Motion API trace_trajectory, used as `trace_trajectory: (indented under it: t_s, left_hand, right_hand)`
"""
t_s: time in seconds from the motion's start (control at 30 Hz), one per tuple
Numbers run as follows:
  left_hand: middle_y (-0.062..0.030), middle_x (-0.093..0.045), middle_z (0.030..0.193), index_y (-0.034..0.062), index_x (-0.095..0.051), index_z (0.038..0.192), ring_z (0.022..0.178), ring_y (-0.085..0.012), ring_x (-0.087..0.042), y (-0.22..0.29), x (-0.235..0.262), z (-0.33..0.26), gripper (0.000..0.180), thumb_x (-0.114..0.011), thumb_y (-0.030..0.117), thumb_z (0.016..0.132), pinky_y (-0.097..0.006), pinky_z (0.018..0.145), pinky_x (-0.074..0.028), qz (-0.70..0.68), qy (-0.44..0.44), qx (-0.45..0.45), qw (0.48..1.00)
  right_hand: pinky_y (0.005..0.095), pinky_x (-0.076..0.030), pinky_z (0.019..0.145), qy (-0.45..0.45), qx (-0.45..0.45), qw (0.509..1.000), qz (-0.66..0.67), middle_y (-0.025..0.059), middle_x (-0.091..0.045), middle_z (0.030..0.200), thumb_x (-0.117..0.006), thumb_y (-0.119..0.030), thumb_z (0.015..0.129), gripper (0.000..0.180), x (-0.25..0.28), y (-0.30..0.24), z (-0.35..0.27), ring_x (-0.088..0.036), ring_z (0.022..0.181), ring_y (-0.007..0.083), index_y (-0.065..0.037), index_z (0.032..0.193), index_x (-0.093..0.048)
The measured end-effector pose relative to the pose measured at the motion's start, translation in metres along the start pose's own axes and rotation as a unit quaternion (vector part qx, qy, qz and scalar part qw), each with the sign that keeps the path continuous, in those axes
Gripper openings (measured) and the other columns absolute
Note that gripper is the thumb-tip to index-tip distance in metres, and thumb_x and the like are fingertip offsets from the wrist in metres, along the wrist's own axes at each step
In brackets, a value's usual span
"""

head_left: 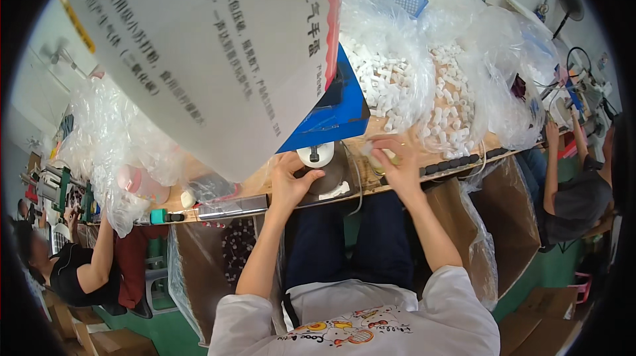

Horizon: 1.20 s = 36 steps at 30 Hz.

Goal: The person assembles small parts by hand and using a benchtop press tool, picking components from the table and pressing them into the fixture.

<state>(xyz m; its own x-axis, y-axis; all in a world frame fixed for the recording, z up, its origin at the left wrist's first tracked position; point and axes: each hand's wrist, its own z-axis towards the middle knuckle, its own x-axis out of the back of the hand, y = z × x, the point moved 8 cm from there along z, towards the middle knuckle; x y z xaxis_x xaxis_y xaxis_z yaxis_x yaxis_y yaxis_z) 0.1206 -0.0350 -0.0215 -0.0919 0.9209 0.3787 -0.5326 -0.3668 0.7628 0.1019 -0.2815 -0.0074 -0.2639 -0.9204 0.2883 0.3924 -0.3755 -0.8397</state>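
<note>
The left hand [289, 180] rested curled by the white round fixture [315, 154]; the right hand [391, 160] pinched one small white part [368, 149]. Heaps of white plastic parts [411, 91] apparently remained unprocessed.

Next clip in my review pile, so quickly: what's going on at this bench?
A person seated at a wooden workbench works with both bare hands. The left hand rests on a dark rounded fixture with a white round knob above it. The right hand pinches a small pale part, too small to identify, at the bench edge. Behind lie clear plastic bags of small white plastic pieces, and a large white printed sheet hangs close to the camera. Other people sit at either side.
</note>
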Motion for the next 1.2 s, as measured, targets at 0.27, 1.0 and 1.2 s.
trace_trajectory:
  t_s: [0.27, 1.0, 1.2]
  left_hand:
    - [-0.0097, -0.062, 0.081, 0.0031, -0.072, 0.092, 0.077, -0.0296, -0.057, 0.030, -0.011, -0.026, 0.022, -0.080, 0.004, 0.072, -0.042, 0.073, -0.044, 0.198, 0.108, -0.037, 0.973]
    - [-0.0174, -0.072, 0.113, -0.0009, -0.076, 0.102, 0.106, -0.0274, -0.066, 0.002, -0.008, -0.026, 0.029, -0.081, 0.004, 0.073, -0.036, 0.092, -0.048, -0.086, 0.083, 0.205, 0.971]
    - [-0.0161, -0.073, 0.106, -0.0023, -0.076, 0.100, 0.100, -0.0248, -0.067, 0.002, 0.015, -0.039, 0.027, -0.080, 0.001, 0.074, -0.035, 0.090, -0.049, -0.093, 0.138, 0.225, 0.960]
  right_hand:
    - [0.0372, -0.054, 0.080, -0.084, 0.284, 0.954, -0.048, 0.0129, -0.070, 0.101, -0.068, 0.002, 0.078, 0.023, -0.078, -0.078, -0.005, -0.066, 0.095, 0.0298, -0.002, 0.101, -0.071]
    - [0.0443, -0.044, 0.084, -0.125, 0.126, 0.906, -0.385, 0.0129, -0.066, 0.085, -0.064, 0.007, 0.069, 0.027, 0.012, 0.069, 0.058, -0.059, 0.095, 0.0328, -0.006, 0.093, -0.063]
    - [0.0396, -0.047, 0.084, -0.001, 0.147, 0.971, -0.189, 0.0116, -0.064, 0.083, -0.066, 0.003, 0.081, 0.021, 0.021, 0.029, 0.053, -0.060, 0.089, 0.0319, -0.004, 0.101, -0.066]
